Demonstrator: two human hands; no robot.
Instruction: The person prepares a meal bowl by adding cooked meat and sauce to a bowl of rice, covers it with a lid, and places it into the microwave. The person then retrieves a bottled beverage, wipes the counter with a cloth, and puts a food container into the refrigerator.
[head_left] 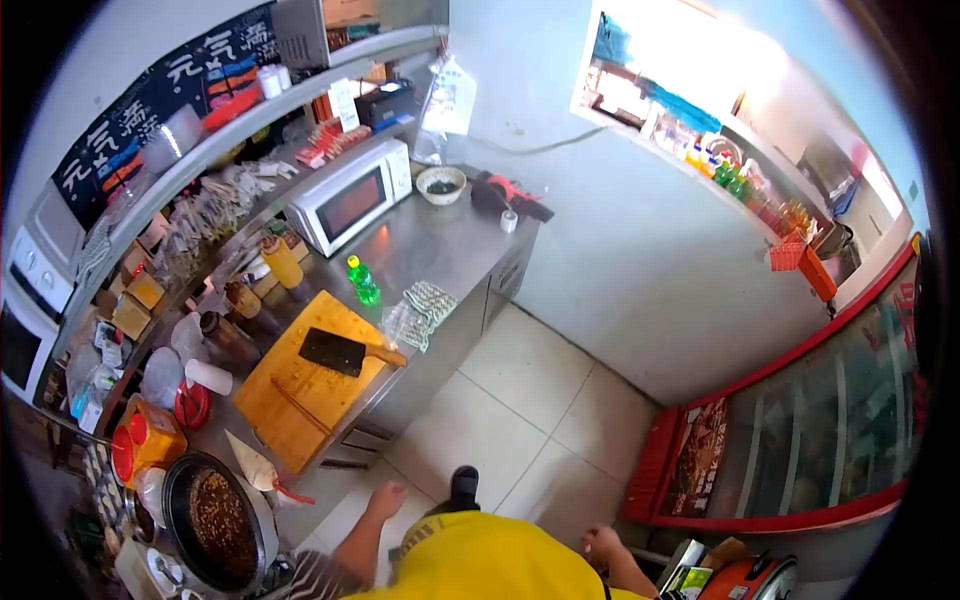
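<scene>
My left hand (pixel 386 499) hangs in front of the counter, low in the view, fingers loosely curled with nothing seen in them. My right hand (pixel 602 543) is out to the other side of the yellow shirt (pixel 480 560), above the floor, its fingers also curled in and nothing visible in it. Nearest to the left hand is the counter's corner, where a piping-shaped bag (pixel 250 460) lies. Farther along, a black-bladed cleaver (pixel 333 352) rests on a wooden cutting board (pixel 270 385), beside a thin stick (pixel 300 405).
A large pot of dark brown food (pixel 222 520) stands at the lower left. Along the counter are a green bottle (pixel 362 280), a patterned cloth (pixel 430 305), a microwave (pixel 352 195) and a bowl (pixel 440 185). A red-framed glass-door fridge (pixel 800 430) stands right, across the tiled floor (pixel 510 440).
</scene>
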